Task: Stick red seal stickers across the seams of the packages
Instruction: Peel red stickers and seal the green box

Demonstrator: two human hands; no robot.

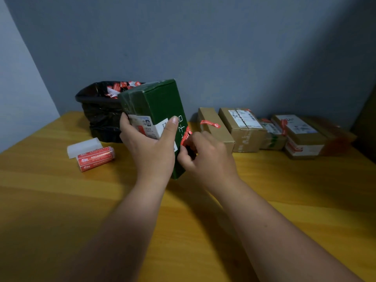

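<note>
Your left hand (151, 145) grips the green box (156, 117) tilted up mid-bench, your right hand (203, 153) pinches the red sticker (186, 136) at its right edge, so I'd keep the box steady and press the sticker flat across the seam.

The package (156, 110) gripped by the left hand (150, 147) stands tilted on the table (61, 200), with the bin (101, 110) behind it, the sticker roll (95, 158) to its left, the right hand (205, 155) touching its right edge, and a row of boxes (244, 129) further right.
</note>
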